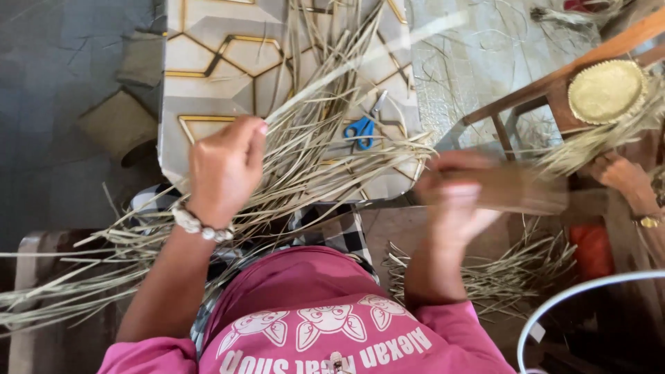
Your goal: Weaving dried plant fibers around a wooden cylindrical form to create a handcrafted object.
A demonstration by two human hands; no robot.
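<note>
Left hand (223, 170) pinching one strip (346, 76) from loose pile (305, 159); right hand (454, 197) blurred, grip unclear. Nothing woven yet; scissors (360, 131) untouched.

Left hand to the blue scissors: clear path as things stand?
Probably yes. The left hand grips a strip beside the scissors, which lie in the open on the board. Only loose dry strips lie between, nothing solid. It would have to free its grip first.
</note>
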